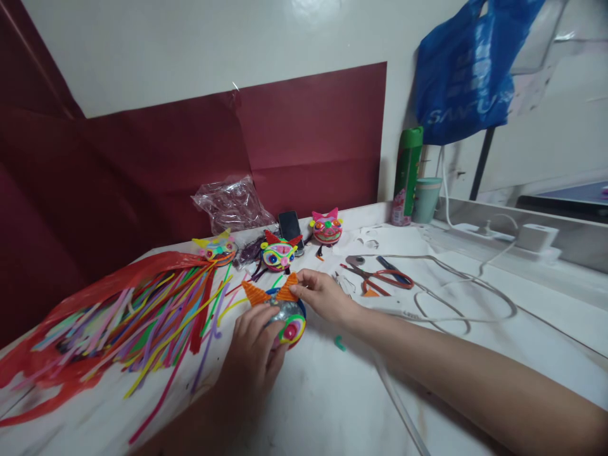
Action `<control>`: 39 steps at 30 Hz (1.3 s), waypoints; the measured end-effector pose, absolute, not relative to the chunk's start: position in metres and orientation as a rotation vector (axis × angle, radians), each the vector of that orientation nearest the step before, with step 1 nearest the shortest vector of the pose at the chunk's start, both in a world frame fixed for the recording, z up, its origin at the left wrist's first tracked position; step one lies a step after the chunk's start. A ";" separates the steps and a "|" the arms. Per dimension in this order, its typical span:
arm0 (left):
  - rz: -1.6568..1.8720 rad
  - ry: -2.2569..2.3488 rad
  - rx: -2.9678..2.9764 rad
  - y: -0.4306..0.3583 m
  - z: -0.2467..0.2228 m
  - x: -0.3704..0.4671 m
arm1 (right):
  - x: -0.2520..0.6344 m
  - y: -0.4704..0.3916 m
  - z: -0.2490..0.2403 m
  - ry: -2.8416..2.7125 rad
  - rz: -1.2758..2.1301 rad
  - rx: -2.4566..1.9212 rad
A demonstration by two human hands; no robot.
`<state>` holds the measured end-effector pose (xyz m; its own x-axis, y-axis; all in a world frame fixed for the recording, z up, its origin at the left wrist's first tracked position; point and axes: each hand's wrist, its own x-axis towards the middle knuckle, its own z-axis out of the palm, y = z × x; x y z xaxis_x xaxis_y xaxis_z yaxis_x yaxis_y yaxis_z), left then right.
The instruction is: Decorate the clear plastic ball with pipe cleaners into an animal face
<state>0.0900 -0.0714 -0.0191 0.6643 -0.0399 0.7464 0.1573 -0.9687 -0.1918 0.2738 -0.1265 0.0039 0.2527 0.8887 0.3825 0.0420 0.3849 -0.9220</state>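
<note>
A half-covered animal-head craft [284,311] sits on the white table before me, with a silvery top, a blue band, one red eye ringed in yellow and green, and two pointed orange ears. My left hand [254,345] wraps round its near left side, and its fingers hide part of the face. Between the thumb and fingers of my right hand [320,293] is the right orange ear [287,289]. Behind stand similar finished-looking heads: one with red ears [280,252], a pink one [327,227] and one with yellow ears [216,247].
Many coloured pipe cleaners [156,323] spread from a red plastic bag [156,266] on the left. Orange-handled scissors [377,275], a white cable [503,297] and a green scrap [339,343] lie to the right. A phone [291,229] and clear plastic wrap [230,206] are behind.
</note>
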 end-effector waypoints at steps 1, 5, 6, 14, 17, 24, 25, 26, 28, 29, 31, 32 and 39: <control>-1.192 -0.099 -2.644 -0.072 -0.019 0.090 | 0.274 -0.126 0.003 -1.176 0.734 -1.023; -1.207 -0.116 -2.652 -0.072 -0.020 0.090 | 0.272 -0.125 0.002 -1.175 0.733 -1.007; -1.210 -0.118 -2.650 -0.072 -0.020 0.090 | 0.272 -0.125 0.001 -1.177 0.731 -1.003; -1.194 -0.111 -2.658 -0.073 -0.019 0.091 | 0.271 -0.127 0.002 -1.172 0.717 -1.007; -1.203 -0.113 -2.662 -0.073 -0.019 0.090 | 0.270 -0.128 0.003 -1.167 0.719 -1.002; -1.197 -0.113 -2.661 -0.073 -0.021 0.090 | 0.271 -0.129 0.001 -1.208 0.678 -1.047; -1.189 -0.113 -2.663 -0.073 -0.021 0.090 | 0.271 -0.129 0.000 -1.211 0.662 -1.058; -1.177 -0.117 -2.669 -0.074 -0.022 0.089 | 0.271 -0.129 -0.001 -1.214 0.646 -1.068; -1.163 -0.124 -2.674 -0.075 -0.022 0.089 | 0.270 -0.129 -0.002 -1.215 0.617 -1.085; -1.159 -0.126 -2.674 -0.076 -0.022 0.089 | 0.270 -0.129 -0.003 -1.216 0.608 -1.092; -1.152 -0.129 -2.671 -0.077 -0.022 0.090 | 0.269 -0.129 -0.003 -1.225 0.598 -1.102; -1.148 -0.127 -2.669 -0.077 -0.022 0.090 | 0.269 -0.129 -0.004 -1.229 0.596 -1.105; -1.163 -0.128 -2.583 -0.086 -0.018 0.092 | 0.269 -0.129 -0.007 -1.242 0.566 -1.145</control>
<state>0.0919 -0.0857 -0.0176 0.6676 -0.0434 0.7432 0.2035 -0.9497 -0.2382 0.2685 -0.1292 -0.0068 0.2902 0.8527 0.4344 0.2310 0.3782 -0.8965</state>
